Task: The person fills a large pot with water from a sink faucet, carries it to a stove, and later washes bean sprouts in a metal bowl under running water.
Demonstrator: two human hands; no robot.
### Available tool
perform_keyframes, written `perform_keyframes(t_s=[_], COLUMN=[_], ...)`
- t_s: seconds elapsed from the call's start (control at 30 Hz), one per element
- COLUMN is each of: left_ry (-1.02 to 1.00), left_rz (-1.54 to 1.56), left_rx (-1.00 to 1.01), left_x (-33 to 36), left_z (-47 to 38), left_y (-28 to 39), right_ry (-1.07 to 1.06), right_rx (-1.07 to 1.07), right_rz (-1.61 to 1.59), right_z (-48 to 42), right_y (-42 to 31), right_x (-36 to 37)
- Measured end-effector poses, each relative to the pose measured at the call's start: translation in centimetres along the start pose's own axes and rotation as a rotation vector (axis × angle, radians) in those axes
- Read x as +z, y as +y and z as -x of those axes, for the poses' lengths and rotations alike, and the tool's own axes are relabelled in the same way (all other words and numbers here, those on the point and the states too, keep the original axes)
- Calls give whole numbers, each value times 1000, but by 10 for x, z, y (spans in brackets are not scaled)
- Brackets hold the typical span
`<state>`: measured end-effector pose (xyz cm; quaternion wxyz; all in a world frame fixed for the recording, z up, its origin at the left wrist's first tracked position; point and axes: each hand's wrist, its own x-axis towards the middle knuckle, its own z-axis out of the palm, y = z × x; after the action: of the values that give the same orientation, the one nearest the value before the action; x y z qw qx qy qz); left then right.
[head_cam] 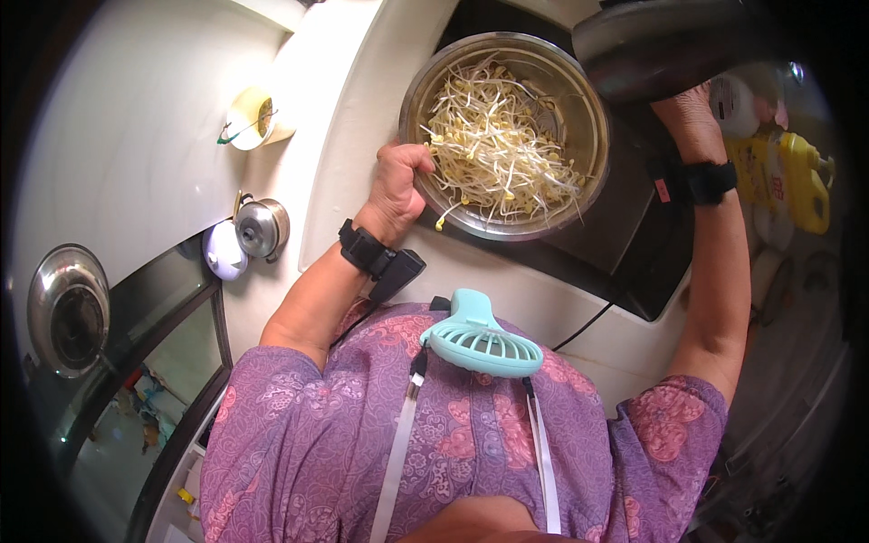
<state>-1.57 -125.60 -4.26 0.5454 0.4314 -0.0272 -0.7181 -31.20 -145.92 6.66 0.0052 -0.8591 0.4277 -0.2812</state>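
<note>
A wide stainless steel bowl (589, 170) sits in front of me, partly over the dark cooktop. Pale bean sprouts (492, 139) with yellow heads are heaped inside, and a few hang over its near rim. My left hand (400, 180) grips the bowl's left rim, thumb on top and the other fingers underneath. At the upper right, a dark rounded vessel (658, 51), blurred, overlaps the bowl's right rim in the view. My right hand (689, 119) holds this vessel from its near side; the fingers are largely hidden behind it.
The black cooktop (652, 271) is set into a pale counter (353, 156). Along the left wall stand a yellowish cup (251, 119) and a lidded metal pot (261, 227). Yellow jugs (787, 180) stand at right. A turquoise hand fan (482, 339) hangs at my chest.
</note>
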Motion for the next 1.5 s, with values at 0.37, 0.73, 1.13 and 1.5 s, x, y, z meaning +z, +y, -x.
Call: perform_keyframes(t_s=[0.37,0.73,1.13,1.5], left_ry=[35,153,173,132], left_rz=[-93,-166,-69,-181], left_rx=[72,93,115,248], left_x=[-7,2,12,25], left_z=[-1,4,24,36], left_y=[-5,-4,3,6], right_ry=[14,19,41,55], right_rx=[-33,-53,-66,-107], right_rz=[-36,-64,-81,-92], right_z=[-10,-22,-27,-27], right_y=[2,-2,5,4], right_x=[7,20,22,32])
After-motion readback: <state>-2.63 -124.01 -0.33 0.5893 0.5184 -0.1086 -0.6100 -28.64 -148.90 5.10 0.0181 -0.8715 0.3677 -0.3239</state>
